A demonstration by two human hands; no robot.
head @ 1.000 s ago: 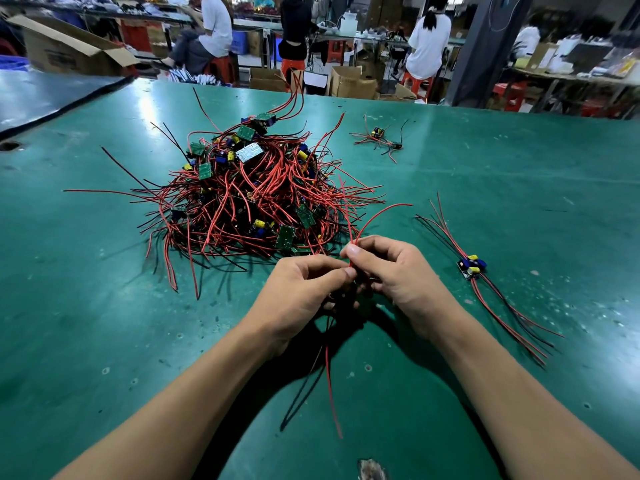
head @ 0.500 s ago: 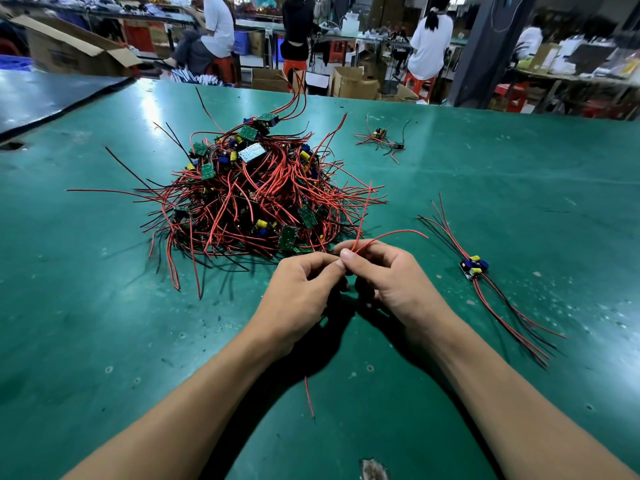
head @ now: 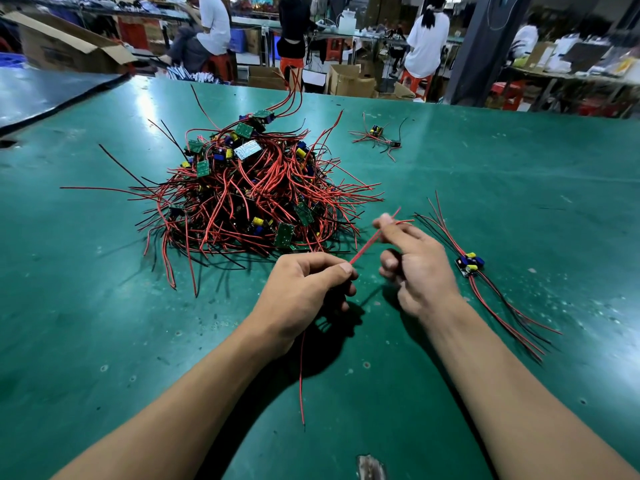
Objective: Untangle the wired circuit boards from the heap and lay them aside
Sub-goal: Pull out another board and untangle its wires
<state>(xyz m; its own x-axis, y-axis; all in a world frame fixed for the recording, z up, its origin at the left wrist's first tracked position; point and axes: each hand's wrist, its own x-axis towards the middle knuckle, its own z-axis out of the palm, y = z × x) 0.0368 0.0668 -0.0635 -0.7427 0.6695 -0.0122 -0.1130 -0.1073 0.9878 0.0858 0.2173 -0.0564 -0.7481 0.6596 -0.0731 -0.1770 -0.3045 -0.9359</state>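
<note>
The heap of small green circuit boards with red and black wires lies on the green table, just beyond my hands. My left hand is curled round one wired board, which is hidden in the fist. One red wire runs tight from its thumb up to my right hand. That hand is blurred and holds the wire's far end at its raised fingertips. Another red wire hangs from my left hand onto the table.
A separated board with straight wires lies right of my right hand. A small tangle of boards sits farther back. A worn spot marks the near edge. People sit among cardboard boxes behind the table.
My hands were pressed together over the wires. The right hand has since slid up and to the right along a red wire, drawing it straight. The hanging wire has shifted under my left hand.
</note>
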